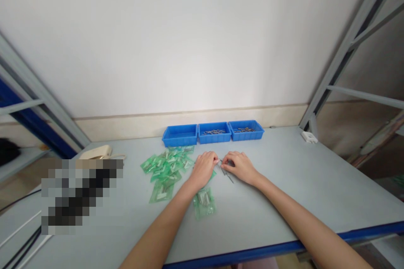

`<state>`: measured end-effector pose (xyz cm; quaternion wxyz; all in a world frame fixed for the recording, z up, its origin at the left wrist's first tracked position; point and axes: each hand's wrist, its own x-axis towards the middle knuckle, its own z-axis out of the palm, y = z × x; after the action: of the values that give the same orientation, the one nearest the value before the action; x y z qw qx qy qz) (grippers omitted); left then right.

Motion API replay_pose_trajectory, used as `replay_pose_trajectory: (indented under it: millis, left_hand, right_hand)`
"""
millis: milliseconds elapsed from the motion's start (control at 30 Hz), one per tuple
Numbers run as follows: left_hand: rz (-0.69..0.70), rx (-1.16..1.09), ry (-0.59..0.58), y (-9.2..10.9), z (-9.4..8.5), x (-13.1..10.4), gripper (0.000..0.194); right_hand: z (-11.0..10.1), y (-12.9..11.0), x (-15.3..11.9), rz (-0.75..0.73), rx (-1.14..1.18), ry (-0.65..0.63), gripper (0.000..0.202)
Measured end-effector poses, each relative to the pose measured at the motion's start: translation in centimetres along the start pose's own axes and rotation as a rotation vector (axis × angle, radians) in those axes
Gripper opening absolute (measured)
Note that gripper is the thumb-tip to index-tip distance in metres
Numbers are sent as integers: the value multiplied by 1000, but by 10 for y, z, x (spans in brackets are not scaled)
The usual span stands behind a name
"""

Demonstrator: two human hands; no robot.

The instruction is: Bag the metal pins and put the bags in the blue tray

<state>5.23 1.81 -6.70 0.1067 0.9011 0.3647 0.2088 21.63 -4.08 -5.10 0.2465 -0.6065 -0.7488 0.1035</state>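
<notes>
My left hand (205, 168) and my right hand (240, 168) are close together over the middle of the table, fingertips nearly touching. Both are closed in a pinch. Something small and thin sits at the fingertips, too small to make out. Just below them lie a few thin metal rods (229, 178) on the tabletop. A green see-through bag (204, 204) with light-coloured pieces inside lies near my left wrist. Part of another green bag is hidden under my left hand. To the left spreads a pile of green bags (170, 166) with small contents.
Against the wall stand three blue bins: an empty left bin (179, 135), a middle bin (214, 138) with silvery thin pieces and a right bin (248, 135) with darker, partly golden ones. A white device (96, 152), cables and a blurred-out patch occupy the left. A white object (309, 137) lies far right.
</notes>
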Motion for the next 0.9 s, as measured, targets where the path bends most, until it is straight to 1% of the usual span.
replay_pose_trajectory:
  millis: [100, 200, 300, 500, 667, 767, 900]
  left_hand:
    - [-23, 34, 2, 2, -2, 0, 14]
    - [-60, 54, 21, 6, -6, 0, 19]
    - [-70, 46, 42, 9, -9, 0, 22]
    - [-82, 61, 88, 9, -8, 1, 23]
    - [-69, 79, 145, 11, -11, 1, 23]
    - [-49, 36, 171, 12, -13, 1, 24]
    - [-74, -158, 184, 12, -14, 1, 23]
  right_hand:
    - [2, -3, -2, -27, 12, 15, 27]
    - [6, -6, -2, -34, 37, 28, 23]
    - [7, -6, 0, 5, 121, 59, 21]
    - [4, -7, -1, -21, 234, 47, 24]
    - [6, -11, -1, -5, 287, 112, 25]
    - [7, -10, 1, -3, 382, 104, 26]
    - [7, -6, 3, 15, 526, 108, 27]
